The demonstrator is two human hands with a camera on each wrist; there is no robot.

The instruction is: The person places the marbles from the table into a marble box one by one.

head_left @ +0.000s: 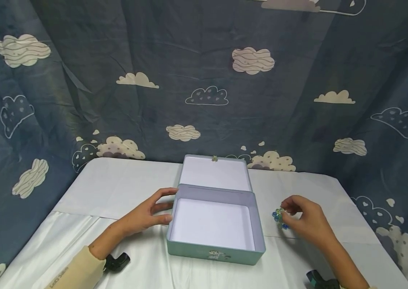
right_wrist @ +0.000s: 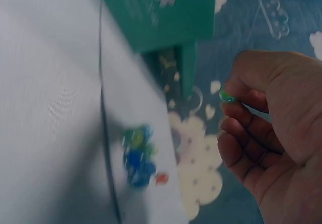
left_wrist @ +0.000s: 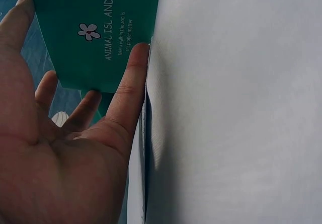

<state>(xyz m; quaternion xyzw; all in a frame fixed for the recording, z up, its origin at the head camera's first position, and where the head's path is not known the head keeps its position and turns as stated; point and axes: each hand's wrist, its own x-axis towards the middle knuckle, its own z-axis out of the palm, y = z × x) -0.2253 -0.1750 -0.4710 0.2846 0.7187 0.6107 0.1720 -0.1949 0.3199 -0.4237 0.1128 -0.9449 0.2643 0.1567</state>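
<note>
A green metal tin box (head_left: 216, 253) stands with its hinged lid (head_left: 215, 172) laid back; only its pale bottom shows inside. My left hand (head_left: 149, 212) rests its spread fingertips against the box's left side, where the left wrist view shows printed lettering (left_wrist: 108, 30). To the right of the box is my right hand (head_left: 307, 220), pinching a small shiny green glass bead (right_wrist: 228, 96) between thumb and forefinger. Below that hand, a small heap of blue and green glass beads (right_wrist: 137, 156) lies on the white cloth, with one orange-red piece (right_wrist: 161, 177) at its edge.
White cloth (head_left: 128, 180) with fold lines covers the table. Behind and at both sides hangs a dark blue curtain (head_left: 175, 48) with cloud prints. Dark wrist devices (head_left: 117, 263) sit under both forearms.
</note>
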